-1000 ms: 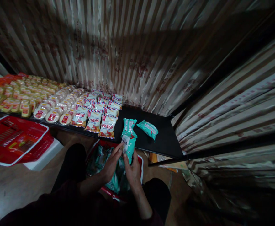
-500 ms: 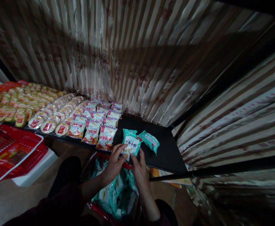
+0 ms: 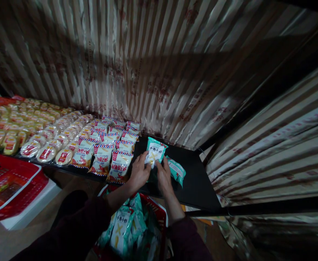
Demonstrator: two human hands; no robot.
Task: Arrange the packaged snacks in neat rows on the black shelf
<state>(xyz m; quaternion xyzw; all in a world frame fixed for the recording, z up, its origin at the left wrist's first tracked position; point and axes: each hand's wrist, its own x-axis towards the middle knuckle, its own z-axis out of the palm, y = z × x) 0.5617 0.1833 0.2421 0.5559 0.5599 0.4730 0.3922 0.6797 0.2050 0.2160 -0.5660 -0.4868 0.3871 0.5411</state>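
Between both hands, above the black shelf [image 3: 191, 194], is a teal and white snack bag [image 3: 156, 149] held upright with its printed front towards me. My left hand [image 3: 141, 168] is closed on its lower left side. Its lower right edge is gripped by my right hand [image 3: 164, 177], thumb on the front. Another teal snack bag [image 3: 176, 170] lies on the shelf just right of my right hand. Below my forearms a red basket [image 3: 162, 217] holds several more teal snack bags [image 3: 120, 226].
White and orange snack bags [image 3: 120, 165] stand in rows left of my hands. Further left are wrapped round cakes [image 3: 47, 153] and yellow wrapped pastries [image 3: 11, 143]. A second red basket [image 3: 32, 192] rests on a white box [image 3: 36, 206]. Striped sheeting [image 3: 148, 72] hangs behind the shelf.
Both hands have moved forward and up with the held teal bag, further over the shelf. The view has shifted slightly, and more of the basket's bags show below my arms.
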